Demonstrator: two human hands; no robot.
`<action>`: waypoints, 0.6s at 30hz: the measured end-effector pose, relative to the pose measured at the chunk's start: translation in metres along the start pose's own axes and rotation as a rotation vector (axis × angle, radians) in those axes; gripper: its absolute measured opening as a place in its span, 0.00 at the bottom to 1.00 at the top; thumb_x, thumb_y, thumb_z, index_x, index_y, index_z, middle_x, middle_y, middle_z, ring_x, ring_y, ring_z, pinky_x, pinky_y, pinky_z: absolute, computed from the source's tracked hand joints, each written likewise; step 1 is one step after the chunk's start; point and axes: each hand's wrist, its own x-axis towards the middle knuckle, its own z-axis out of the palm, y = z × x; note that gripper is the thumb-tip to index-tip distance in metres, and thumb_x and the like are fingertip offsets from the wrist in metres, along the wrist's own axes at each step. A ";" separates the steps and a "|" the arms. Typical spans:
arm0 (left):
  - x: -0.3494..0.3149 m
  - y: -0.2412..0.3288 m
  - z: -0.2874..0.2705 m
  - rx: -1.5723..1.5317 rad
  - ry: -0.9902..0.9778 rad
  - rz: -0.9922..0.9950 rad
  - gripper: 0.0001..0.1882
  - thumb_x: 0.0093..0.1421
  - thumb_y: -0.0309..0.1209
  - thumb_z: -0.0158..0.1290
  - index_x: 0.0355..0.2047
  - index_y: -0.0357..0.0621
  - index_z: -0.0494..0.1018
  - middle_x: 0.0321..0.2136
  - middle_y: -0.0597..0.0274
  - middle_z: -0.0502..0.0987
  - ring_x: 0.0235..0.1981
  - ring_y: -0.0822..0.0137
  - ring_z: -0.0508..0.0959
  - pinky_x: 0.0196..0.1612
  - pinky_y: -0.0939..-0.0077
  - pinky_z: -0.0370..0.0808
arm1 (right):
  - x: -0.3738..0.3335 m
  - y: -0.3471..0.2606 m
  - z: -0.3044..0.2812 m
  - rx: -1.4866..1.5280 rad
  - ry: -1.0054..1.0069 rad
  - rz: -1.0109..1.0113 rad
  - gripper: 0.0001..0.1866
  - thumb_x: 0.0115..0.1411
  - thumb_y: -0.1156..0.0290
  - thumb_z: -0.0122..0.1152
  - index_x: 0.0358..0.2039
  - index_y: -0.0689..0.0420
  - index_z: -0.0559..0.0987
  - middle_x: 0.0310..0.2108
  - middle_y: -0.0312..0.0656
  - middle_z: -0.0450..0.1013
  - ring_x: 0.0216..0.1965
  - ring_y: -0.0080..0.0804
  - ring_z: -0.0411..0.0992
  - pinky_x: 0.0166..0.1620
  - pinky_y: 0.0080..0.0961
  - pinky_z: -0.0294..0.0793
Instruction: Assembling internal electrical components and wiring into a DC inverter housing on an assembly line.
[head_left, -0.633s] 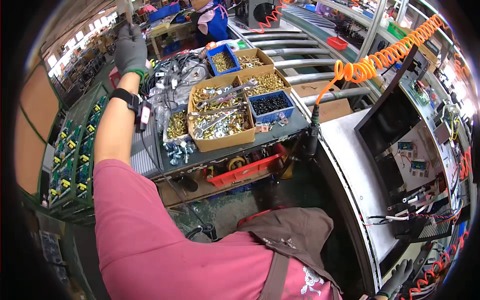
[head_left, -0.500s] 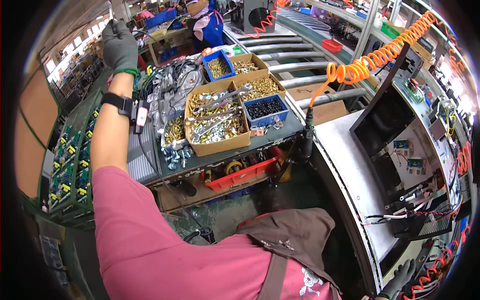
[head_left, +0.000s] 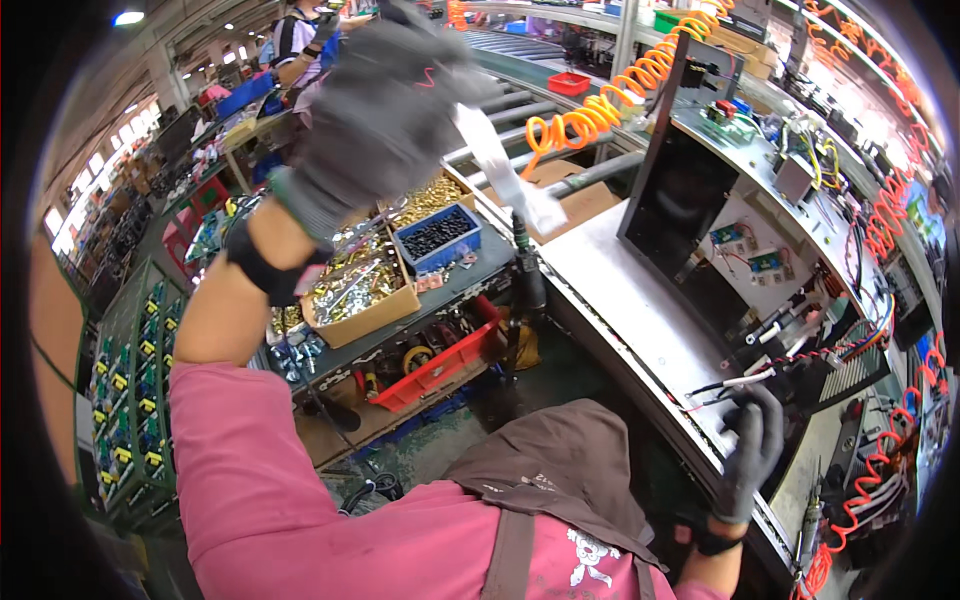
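Observation:
My left hand point(head_left: 385, 120), in a dark grey glove, is raised over the boxes of screws and blurred by motion. A long whitish strip-like item point(head_left: 500, 165) trails from its fingers; its kind is too smeared to tell. My right hand point(head_left: 752, 455), also gloved, is at the near edge of the metal work surface point(head_left: 625, 310). Its fingers are apart, slightly bent, and hold nothing visible. Close to them lie wires with white sleeves point(head_left: 735, 381). Beyond stands an open black metal housing point(head_left: 655, 190) with small circuit boards point(head_left: 768, 262) on its pale inner panel.
An orange coiled air hose point(head_left: 590, 122) hangs down to a dark power screwdriver point(head_left: 527, 280). A cardboard box of screws point(head_left: 365, 315) and a blue bin of black screws point(head_left: 440, 240) stand on the bench. Below sits a red tray point(head_left: 435, 370); racked circuit boards point(head_left: 130, 400) are at left.
My left hand has swung from the far left toward the middle, bringing the whitish item over the bench. My right hand has moved up from the lower right corner to the wires. The view has shifted right.

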 end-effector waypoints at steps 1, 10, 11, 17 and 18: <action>-0.001 0.019 0.016 -0.038 -0.014 0.098 0.15 0.43 0.26 0.53 0.34 0.51 0.78 0.34 0.63 0.75 0.37 0.63 0.75 0.41 0.68 0.75 | 0.006 -0.016 0.025 0.190 -0.109 0.026 0.17 0.65 0.63 0.44 0.46 0.61 0.73 0.39 0.40 0.72 0.32 0.25 0.72 0.33 0.20 0.71; -0.055 0.139 0.053 -0.258 -0.119 -0.188 0.12 0.46 0.36 0.52 0.33 0.52 0.75 0.35 0.68 0.74 0.41 0.67 0.74 0.35 0.73 0.74 | 0.010 -0.029 0.180 0.327 -0.747 0.078 0.24 0.62 0.75 0.50 0.58 0.65 0.61 0.48 0.42 0.67 0.46 0.26 0.66 0.49 0.23 0.66; -0.062 0.144 0.043 -0.312 -0.057 -0.244 0.13 0.47 0.36 0.53 0.35 0.54 0.74 0.36 0.68 0.75 0.39 0.66 0.75 0.35 0.72 0.74 | 0.004 -0.016 0.178 0.520 -0.664 0.259 0.19 0.64 0.74 0.45 0.54 0.66 0.63 0.46 0.42 0.68 0.44 0.25 0.66 0.47 0.22 0.67; -0.176 0.124 -0.058 -0.023 -0.570 -1.007 0.06 0.54 0.37 0.53 0.28 0.52 0.76 0.22 0.63 0.77 0.24 0.64 0.78 0.27 0.72 0.74 | 0.013 -0.038 0.164 0.542 -0.603 0.257 0.11 0.67 0.63 0.45 0.40 0.57 0.69 0.25 0.33 0.66 0.13 0.12 0.55 0.15 0.12 0.51; -0.194 0.120 -0.074 0.136 -0.598 -1.121 0.08 0.53 0.38 0.54 0.29 0.50 0.76 0.21 0.61 0.77 0.23 0.61 0.78 0.27 0.71 0.74 | 0.014 -0.046 0.164 0.604 -0.565 0.312 0.11 0.66 0.62 0.46 0.39 0.56 0.69 0.26 0.33 0.66 0.13 0.13 0.55 0.15 0.12 0.51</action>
